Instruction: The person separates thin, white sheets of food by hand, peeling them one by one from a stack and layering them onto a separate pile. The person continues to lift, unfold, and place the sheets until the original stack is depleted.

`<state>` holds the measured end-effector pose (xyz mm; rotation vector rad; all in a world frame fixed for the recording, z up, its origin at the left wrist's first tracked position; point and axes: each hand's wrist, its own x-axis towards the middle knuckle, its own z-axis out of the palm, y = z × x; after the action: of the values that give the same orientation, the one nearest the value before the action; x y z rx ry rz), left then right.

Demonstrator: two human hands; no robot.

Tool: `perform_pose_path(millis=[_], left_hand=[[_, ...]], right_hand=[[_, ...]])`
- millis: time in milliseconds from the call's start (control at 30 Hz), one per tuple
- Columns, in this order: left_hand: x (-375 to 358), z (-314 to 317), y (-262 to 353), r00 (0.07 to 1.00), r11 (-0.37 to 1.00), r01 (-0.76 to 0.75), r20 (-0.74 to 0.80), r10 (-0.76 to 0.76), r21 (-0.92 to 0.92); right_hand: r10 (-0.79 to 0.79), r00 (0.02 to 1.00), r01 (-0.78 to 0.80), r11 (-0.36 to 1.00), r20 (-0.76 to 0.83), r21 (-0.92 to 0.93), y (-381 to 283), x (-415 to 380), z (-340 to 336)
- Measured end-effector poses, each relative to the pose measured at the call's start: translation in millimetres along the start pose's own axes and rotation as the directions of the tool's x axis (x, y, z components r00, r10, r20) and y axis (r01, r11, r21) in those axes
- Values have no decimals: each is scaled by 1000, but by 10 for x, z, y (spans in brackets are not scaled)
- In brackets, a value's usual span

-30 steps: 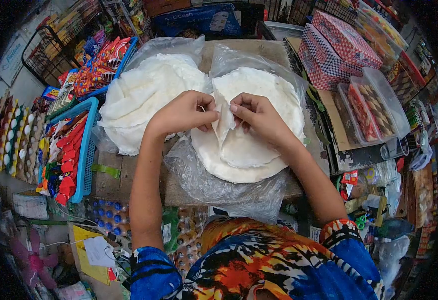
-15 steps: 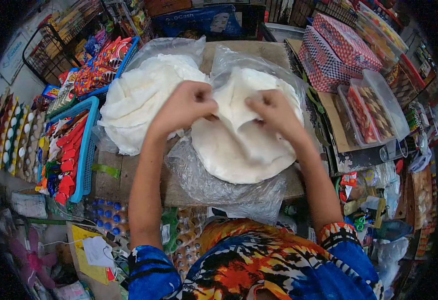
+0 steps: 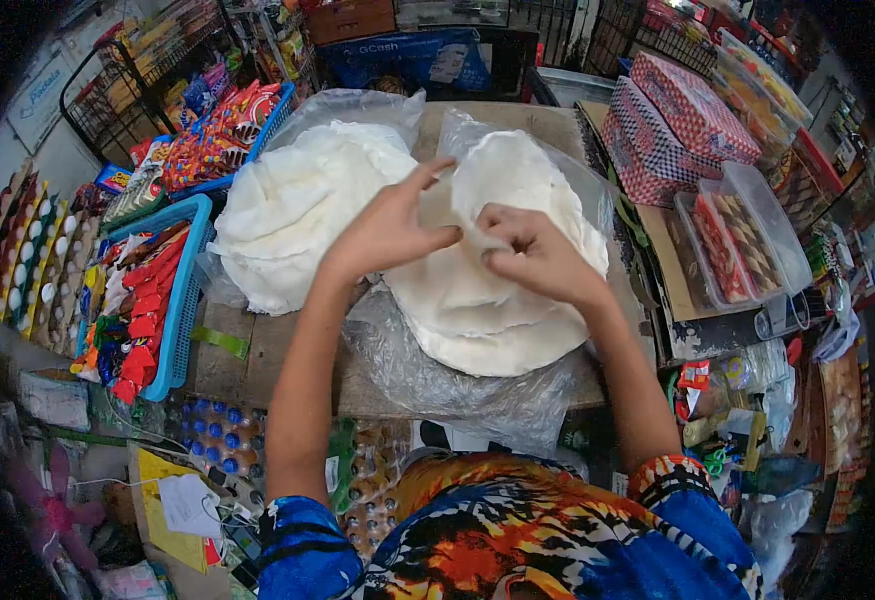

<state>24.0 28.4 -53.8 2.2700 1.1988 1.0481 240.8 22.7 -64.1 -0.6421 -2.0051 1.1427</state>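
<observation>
Changed since the earlier frame: left hand (image 3: 386, 235) from a curl to spread fingers, raised folds now lower over the right pile of thin white sheets (image 3: 508, 345). Left: thumb and index well apart, nothing visible in hold. Right hand (image 3: 550, 255): curled to a pinch at the upper folds; cannot tell if gripping any sheet.

Step, judged: separating or arranging the top sheet. Next move calls for a light two-finger hold on one edge, lifting only one layer. Go slow, thin enough to tear.

Right pile on crumpled clear plastic (image 3: 423, 355), on the wooden table (image 3: 253, 370). Left pile of sheets (image 3: 288, 220) close beside; avoid swinging wide left. Blue basket (image 3: 196, 300) beyond that pile, clear container (image 3: 753, 235) out right on cardboard (image 3: 680, 285). Best room: upward, or toward the bare wood front-left. Mind the plastic drooping over the front edge.
</observation>
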Motion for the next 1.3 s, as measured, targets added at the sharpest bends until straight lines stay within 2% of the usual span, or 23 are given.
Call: perform_pose_path(millis=[67, 133, 167, 200, 233, 300, 367, 400, 467, 567, 600, 667, 733, 800, 867, 933, 1000, 1033, 1100, 1133, 1200, 1233, 1300], left_hand=[[29, 56, 8, 997, 998, -7, -76, 1, -70], [47, -25, -98, 980, 976, 195, -24, -198, -102], [36, -99, -42, 935, 947, 280, -177, -306, -156], [51, -239, -273, 873, 883, 423, -171, -458, -206], [36, -282, -448, 866, 885, 387, -227, -445, -259], [33, -353, -477, 865, 892, 338, -274, -420, -301], [1, -356, -454, 850, 867, 455, -192, -491, -204], [-15, -359, -427, 851, 868, 452, -193, -488, -204], [-18, -385, -341, 939, 864, 305, -24, -343, -401], [-11, -332, -143, 910, 841, 408, 80, -408, -354], [-11, -300, -81, 910, 841, 408, 80, -407, -355], [-5, -248, 12, 946, 874, 320, 77, -314, -367], [-6, -246, 22, 943, 864, 331, 100, -318, -380], [-14, -273, 20, 970, 898, 235, 142, -195, -373], [-39, -359, 57, 963, 881, 265, 163, -217, -391], [-54, -455, 82, 956, 867, 288, 180, -233, -407], [-53, -531, 88, 972, 966, 205, 144, -184, -155], [-49, -528, 91, 974, 967, 202, 138, -181, -153], [-41, -470, 140, 999, 1000, 10, -39, -10, -5], [-34, -440, 175, 999, 1000, 9, -42, -10, -3], [-16, -418, 323, 986, 969, 161, -61, -152, 187], [-2, -380, 151, 981, 979, 194, -3, -195, -64], [-26, -547, 41, 981, 983, 136, -121, -151, -125]], right_hand=[[12, 996, -9, 1000, 93, -25, -25, 8, 10], [40, 999, -41, 998, -19, -56, -60, -27, -58], [162, 964, -182, 980, -212, -83, -125, -54, -189], [41, 953, -79, 990, -302, -116, 136, -59, -453], [192, 923, -220, 974, -333, -48, -79, -86, -535], [197, 903, -241, 968, -382, -71, 1, -111, -612], [237, 897, -287, 954, -374, -83, 6, -158, -669], [344, 890, -405, 898, -298, -172, -9, -168, -665], [446, 863, -500, 824, -238, -268, -33, -169, -630], [256, 935, -350, 777, -245, -524, -73, -136, -481], [256, 935, -350, 776, -245, -524, -83, -109, -440], [65, 955, -220, 812, -290, -541, -120, -32, -352], [113, 951, -250, 829, -288, -500, -220, 129, -308], [163, 945, -283, 843, -284, -458, -194, 303, -354], [-48, 946, -141, 828, -321, -542, -116, 472, -383], [7, 960, -123, 908, -280, -400, -208, 529, -406], [240, 968, -249, 929, -69, -274, -227, 616, -420], [108, 991, -129, 942, -83, -309, -207, 599, -357], [-6, 999, -4, 956, -34, -294, -256, 611, -228], [-118, 993, 116, 956, 8, -268, -280, 619, -166], [-154, 987, 157, 935, 35, -317, -385, 631, -106], [-186, 982, 183, 898, 33, -400, -456, 631, -109], [-155, 988, 127, 857, -15, -499, -559, 638, -226]])
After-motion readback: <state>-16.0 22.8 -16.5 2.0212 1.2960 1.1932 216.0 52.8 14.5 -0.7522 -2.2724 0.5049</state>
